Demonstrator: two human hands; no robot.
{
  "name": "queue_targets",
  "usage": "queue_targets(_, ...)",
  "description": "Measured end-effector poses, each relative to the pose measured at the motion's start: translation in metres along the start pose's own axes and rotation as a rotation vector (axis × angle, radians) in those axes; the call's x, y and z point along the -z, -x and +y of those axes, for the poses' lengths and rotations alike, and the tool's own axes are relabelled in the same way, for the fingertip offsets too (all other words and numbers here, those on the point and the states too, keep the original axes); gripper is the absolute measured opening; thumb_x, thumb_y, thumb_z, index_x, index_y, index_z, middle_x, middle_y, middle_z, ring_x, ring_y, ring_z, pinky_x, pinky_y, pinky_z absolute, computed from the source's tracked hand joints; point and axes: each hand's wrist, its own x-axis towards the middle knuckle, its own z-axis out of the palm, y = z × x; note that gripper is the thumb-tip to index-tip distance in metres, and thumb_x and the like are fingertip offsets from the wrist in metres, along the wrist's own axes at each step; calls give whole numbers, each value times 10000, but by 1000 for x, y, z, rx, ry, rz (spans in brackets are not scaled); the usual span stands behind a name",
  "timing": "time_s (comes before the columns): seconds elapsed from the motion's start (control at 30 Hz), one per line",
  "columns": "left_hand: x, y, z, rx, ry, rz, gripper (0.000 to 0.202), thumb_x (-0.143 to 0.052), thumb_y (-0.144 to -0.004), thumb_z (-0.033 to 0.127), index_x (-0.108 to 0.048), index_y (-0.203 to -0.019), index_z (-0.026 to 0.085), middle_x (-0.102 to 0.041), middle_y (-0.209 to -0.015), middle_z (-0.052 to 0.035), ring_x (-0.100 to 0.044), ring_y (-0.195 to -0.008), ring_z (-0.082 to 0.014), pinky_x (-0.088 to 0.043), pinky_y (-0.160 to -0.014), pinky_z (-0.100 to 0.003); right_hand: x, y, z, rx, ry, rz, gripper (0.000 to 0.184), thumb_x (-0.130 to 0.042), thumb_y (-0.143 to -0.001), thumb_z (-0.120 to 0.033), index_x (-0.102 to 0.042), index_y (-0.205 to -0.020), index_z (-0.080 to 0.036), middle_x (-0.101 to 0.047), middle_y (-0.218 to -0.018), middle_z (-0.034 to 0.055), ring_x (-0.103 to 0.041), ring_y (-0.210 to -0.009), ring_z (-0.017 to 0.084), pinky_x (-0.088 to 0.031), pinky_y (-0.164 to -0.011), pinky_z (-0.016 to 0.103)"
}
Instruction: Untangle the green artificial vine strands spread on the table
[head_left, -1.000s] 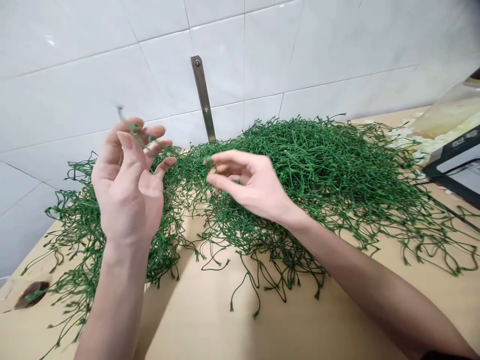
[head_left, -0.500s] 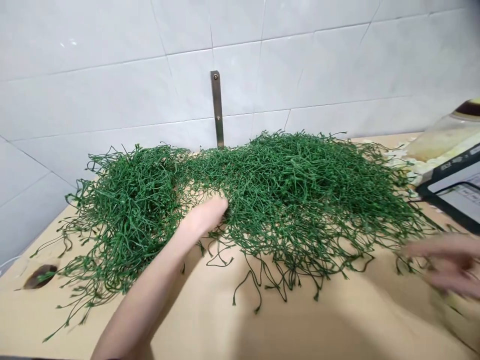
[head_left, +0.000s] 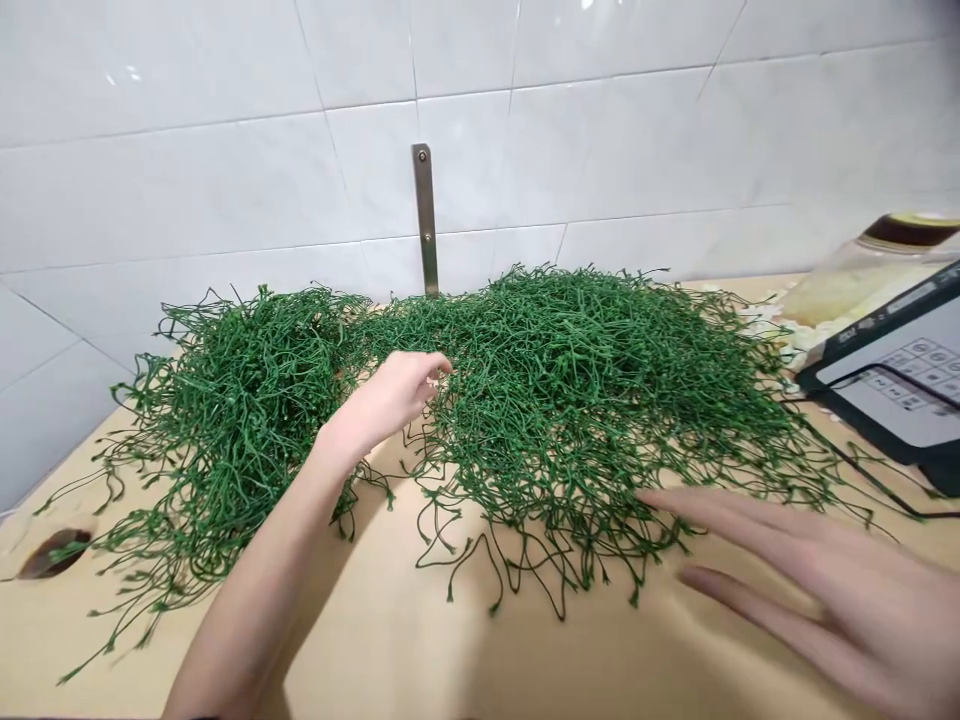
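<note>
A large heap of dark green cords with small tufted ends spreads over the wooden table. A second tangled pile of green cords lies to the left, joined to it by a thinner band along the back. Between the piles is my left hand, its fingers loosely bent and slightly apart beside the larger heap's left edge; no cord shows clearly in it. My right hand is open at the lower right, fingers stretched toward the heap's front edge, thumb apart. Its fingertips are near loose cord ends.
A metal bracket is fixed to the tiled wall behind. At the right stand a dark-framed panel with printed icons and a clear container with a dark lid, near pale scattered pieces. A dark hole is at the table's left.
My right hand has come in from the right edge toward the heap, fingers stretched out. My left hand has lifted and shifted slightly left. The view has moved a little to the right.
</note>
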Motion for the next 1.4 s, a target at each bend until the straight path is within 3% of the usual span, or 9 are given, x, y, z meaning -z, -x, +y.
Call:
queue_targets(0.1, -15, -1, -5, -8, -111, -280, 551, -596, -782, 74, -540, -1320, 180, -620, -1268, -138, -624, -1076, -251, -510, -822, -331, -16, -47, -39, 224, 33, -315, 628, -494, -921, -368, -268, -1505, -416, -384, -1535, 41, -510, -1308, 319, -537, -992, 516)
queue_targets(0.2, -26, -7, -8, -39, -87, -301, 308, -583, -808, 106, -645, -1106, 154, -677, -1034, -101, -647, -913, -217, -507, -763, -311, -44, -87, -71, 257, 126, -450, 845, -683, -828, -320, -224, -1538, -316, -106, -1615, 131, -230, -1443, 416, -418, -1073, 587)
queue_targets(0.3, -21, -10, -10, -53, -90, -73, 169, -511, -834, 91, -668, -841, 151, -647, -907, -80, -623, -821, -192, -498, -757, -322, -70, -116, -82, 220, 224, -485, 826, -671, -842, -403, -239, -1535, -282, -94, -1606, 188, -181, -1432, 485, -382, -997, 717)
queue_targets(0.53, 17, 0, -4, -135, -7, 632, 142, -557, -844, 140, -674, -780, 188, -651, -946, -68, -615, -877, -201, -502, -789, -354, -86, -150, -66, 242, 323, -288, 529, -559, -922, -352, -448, -1429, -249, -303, -1553, 196, -423, -1322, 430, -530, -883, 584)
queue_targets(0.67, 17, -1, -4, -100, 169, 815, 87, -609, -852, 215, -697, -846, 216, -675, -1017, -66, -618, -958, -212, -529, -798, -349, -89, -160, -59, 242, 284, -206, 442, -506, -939, -300, -490, -1375, -225, -418, -1468, 178, -474, -1236, 386, -584, -752, 471)
queue_targets(0.87, 17, 1, -9, -47, 45, 186, 366, -425, -961, 285, -587, -1280, 206, -553, -1407, -118, -533, -1275, -249, -432, -1055, -454, -81, -173, -59, 128, 234, -153, 428, -415, -956, -272, -489, -1374, -221, -497, -1394, 154, -526, -1163, 342, -564, -656, 407)
queue_targets(1.13, 49, 27, -46, 211, -195, 109, 357, -456, -914, 333, -639, -1200, 221, -738, -1044, -96, -695, -921, -253, -547, -777, -352, -36, -176, -56, -7, 124, -392, 642, -475, -871, -658, -548, -1364, -253, -335, -1546, 161, -546, -1220, 415, -495, -913, 571)
queue_targets(1.27, 49, 30, -67, 466, -321, -225, 451, -625, -780, 384, -623, -1220, 287, -695, -1172, -92, -669, -1001, -280, -538, -797, -354, -16, -178, -80, -16, 201, -450, 642, -695, -794, -496, -552, -1351, -211, -396, -1494, 211, -616, -1103, 418, -533, -849, 531)
queue_targets(1.4, 48, 26, -69, 599, -422, -293, 532, -654, -741, 366, -603, -1266, 293, -654, -1244, -132, -640, -1075, -334, -522, -841, -405, -29, -185, -119, 234, 133, -348, 349, -608, -886, -314, -636, -1192, -148, -606, -1238, 192, -609, -1079, 373, -542, -819, 500)
